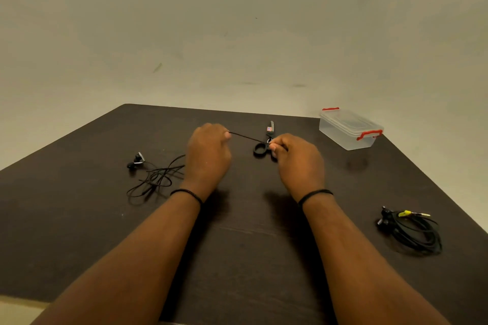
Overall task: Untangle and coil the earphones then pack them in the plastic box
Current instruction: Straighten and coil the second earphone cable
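A black earphone cable is stretched taut between my two hands above the middle of the dark table. My left hand pinches one end and my right hand pinches the other. The rest of this tangled earphone lies loose on the table to the left, its earbuds at the far left. A second earphone, coiled, with a yellow-marked plug, lies at the right. The clear plastic box with red clips stands shut at the back right.
Black-handled scissors lie on the dark table just behind my right hand, blade pointing away. A plain wall rises behind the table's far edge. The table's right edge runs close to the coiled earphone.
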